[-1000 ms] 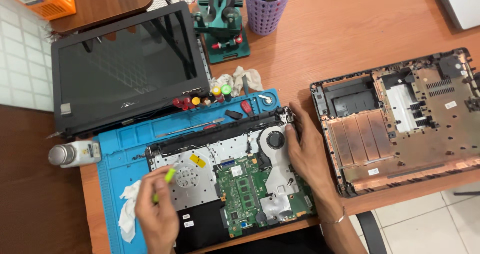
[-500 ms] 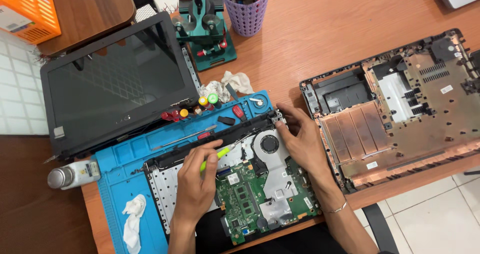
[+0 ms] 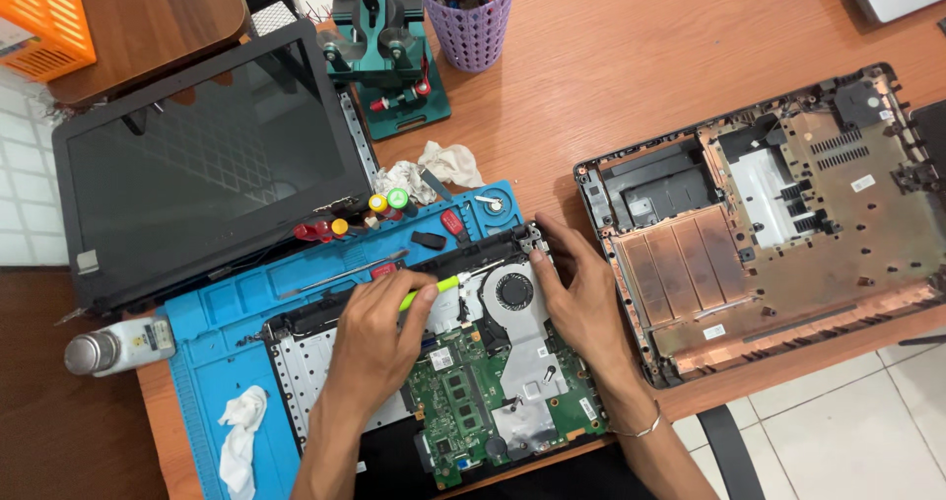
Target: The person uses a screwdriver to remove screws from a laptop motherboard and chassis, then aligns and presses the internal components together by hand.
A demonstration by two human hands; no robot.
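An opened laptop base (image 3: 325, 382) lies on a blue work mat (image 3: 212, 303), showing a green circuit board (image 3: 458, 401) and a round black fan (image 3: 513, 290). My left hand (image 3: 379, 337) is closed around a yellow-green screwdriver (image 3: 434, 289), whose tip points toward the fan at the base's top edge. My right hand (image 3: 581, 293) rests on the base's right corner, fingers pressing beside the fan. A bracelet (image 3: 641, 428) circles that wrist.
A detached laptop screen (image 3: 197, 165) lies at the upper left. A laptop bottom cover (image 3: 769, 214) sits to the right. Also present are a green clamp stand (image 3: 389, 57), a purple basket (image 3: 473, 17), coloured tools (image 3: 374, 209), white cloths (image 3: 239, 431), a small bottle (image 3: 113, 347) and an orange crate (image 3: 44, 17).
My left hand moved from the mat's lower left, near the white cloth, up and right over the board with the screwdriver. My right hand stayed at the fan corner.
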